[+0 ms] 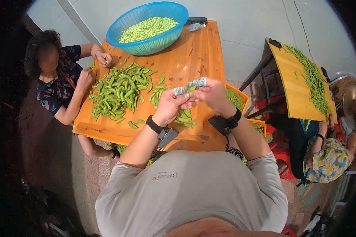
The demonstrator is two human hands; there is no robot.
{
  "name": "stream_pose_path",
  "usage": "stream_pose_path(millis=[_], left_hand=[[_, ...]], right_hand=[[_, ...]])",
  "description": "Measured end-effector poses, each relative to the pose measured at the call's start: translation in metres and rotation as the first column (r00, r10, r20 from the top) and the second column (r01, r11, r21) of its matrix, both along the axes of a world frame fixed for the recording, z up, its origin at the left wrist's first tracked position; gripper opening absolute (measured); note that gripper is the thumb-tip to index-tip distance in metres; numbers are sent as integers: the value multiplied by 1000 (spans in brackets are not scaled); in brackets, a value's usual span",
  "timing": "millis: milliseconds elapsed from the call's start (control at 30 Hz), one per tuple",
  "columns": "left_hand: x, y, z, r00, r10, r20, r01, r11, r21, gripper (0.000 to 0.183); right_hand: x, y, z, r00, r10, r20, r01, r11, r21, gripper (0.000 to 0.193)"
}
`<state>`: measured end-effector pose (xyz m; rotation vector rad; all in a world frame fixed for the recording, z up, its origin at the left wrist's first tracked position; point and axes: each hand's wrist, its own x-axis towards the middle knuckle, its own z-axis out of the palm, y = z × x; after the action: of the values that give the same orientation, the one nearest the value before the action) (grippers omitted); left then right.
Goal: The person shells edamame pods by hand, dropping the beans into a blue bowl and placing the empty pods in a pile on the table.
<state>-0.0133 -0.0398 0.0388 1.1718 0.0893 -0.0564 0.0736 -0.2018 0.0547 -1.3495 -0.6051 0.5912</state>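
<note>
Between the fingertips of my left hand (171,106) and my right hand (215,96) is a green edamame pod (191,89), held above the wooden table (197,51). Both hands are closed in a pinch on it, and fingers hide part of the pod. Printed paper-like wraps cover some fingertips on each hand. Just under my hands lies a small pile of pods (184,117), and to the left a large heap of pods (122,89) spreads over the tabletop.
A blue basin (148,47) with shelled beans (148,29) stands at the table's far end. At the left edge another person (53,79) handles pods. Orange crates (245,100) of pods sit right of the table. Farther right, a person in a floral top (329,162) works at a second table (294,91).
</note>
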Motion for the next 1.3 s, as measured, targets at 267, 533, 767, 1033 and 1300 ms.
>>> stream_pose_path(millis=[267, 533, 767, 1033, 1300], left_hand=[[-20, -16, -6, 996, 47, 77, -41, 995, -86, 16], [-21, -29, -33, 972, 226, 64, -218, 970, -111, 17], [-13, -15, -23, 983, 94, 157, -124, 974, 190, 12], [-4, -4, -25, 976, 63, 209, -118, 958, 261, 17], [8, -10, -30, 974, 146, -175, -171, 976, -136, 19]], right_hand=[[-21, -13, 10, 754, -109, 648, 224, 970, -97, 19], [-29, -3, -36, 654, -314, 688, 301, 943, 145, 14], [-20, -9, -21, 779, -123, 615, 211, 975, -73, 12], [-20, 2, -25, 954, -138, 268, 142, 990, 4, 6], [-6, 8, -44, 532, -179, 827, 485, 866, -124, 17]])
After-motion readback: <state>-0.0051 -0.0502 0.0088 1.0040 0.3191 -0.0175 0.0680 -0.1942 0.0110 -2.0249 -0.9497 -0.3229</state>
